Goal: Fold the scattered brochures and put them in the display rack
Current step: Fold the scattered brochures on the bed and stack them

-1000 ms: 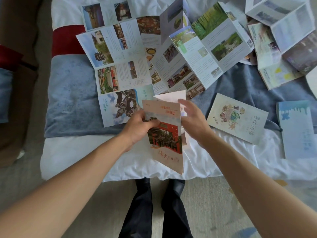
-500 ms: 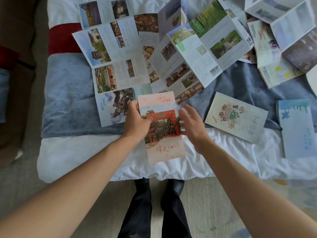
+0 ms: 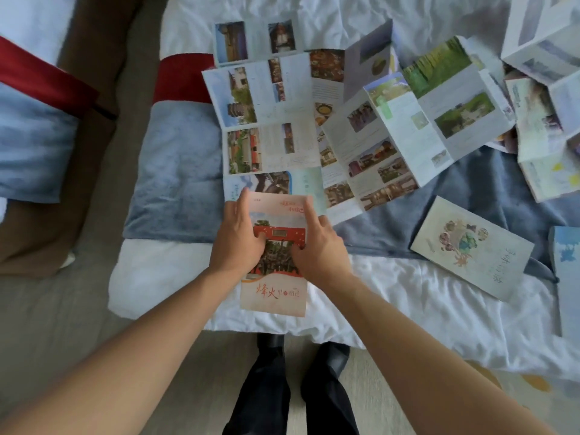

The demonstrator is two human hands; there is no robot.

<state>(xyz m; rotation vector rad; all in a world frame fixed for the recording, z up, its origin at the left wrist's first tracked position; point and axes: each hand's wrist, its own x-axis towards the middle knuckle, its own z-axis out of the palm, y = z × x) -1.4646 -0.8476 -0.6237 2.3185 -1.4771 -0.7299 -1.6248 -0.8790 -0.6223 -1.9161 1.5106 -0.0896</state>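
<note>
Your fingers (image 3: 251, 211) lie nearly flat and slightly spread, pressing down on the folded red brochure (image 3: 273, 291) rather than gripping it. The left hand (image 3: 240, 238) covers its left edge, the right hand (image 3: 317, 246) its right edge, thumbs meeting over the cover photograph. This hold probably serves to flatten the creases against the white bedding (image 3: 163, 277), at the bed's near edge. Behind it, unfolded brochures (image 3: 270, 120) lie spread and overlapping on the blue blanket (image 3: 179, 171); a closed cream brochure (image 3: 470, 249) lies well to the right. No display rack is in view.
</note>
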